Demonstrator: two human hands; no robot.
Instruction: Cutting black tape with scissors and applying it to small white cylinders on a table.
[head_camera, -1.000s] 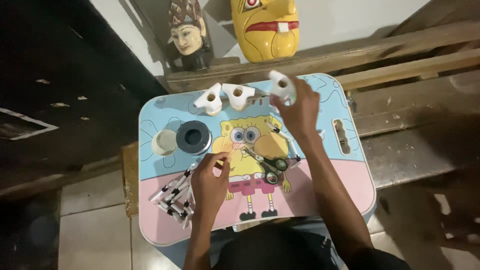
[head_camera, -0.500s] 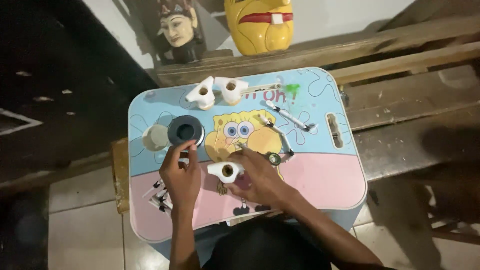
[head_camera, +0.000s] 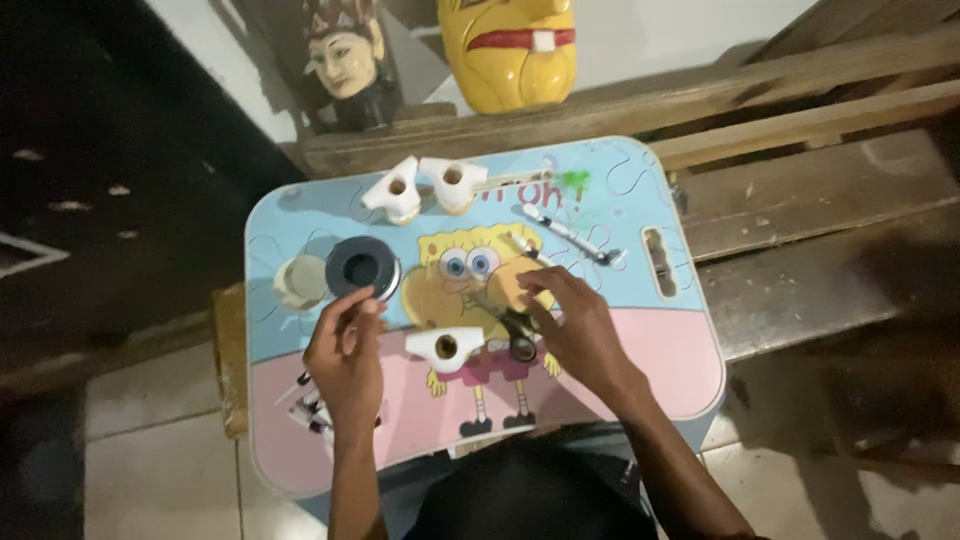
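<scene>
Now, item by item: the white fitting (head_camera: 446, 346), a short pipe piece with a round bore, is lying on the cartoon-printed bench (head_camera: 660, 370) between the two hands, where half a second ago it was being carried in the right hand. Right hand (head_camera: 575, 330) is now resting over the dark scissors-like tool (head_camera: 515, 330) just right of the fitting, fingers curled loosely on it; whether they are gripping cannot be told. Left hand (head_camera: 345, 350) is hovering near the black ring (head_camera: 362, 267), fingertips pinched together, nothing visibly held. Two more white fittings (head_camera: 425, 185) are standing at the far edge, unmoved. Pale tape roll (head_camera: 298, 282) is sitting left of the ring. Small dark and white parts (head_camera: 308, 410) are lying near left. No containers are showing; each fitting's bore is looking empty.
</scene>
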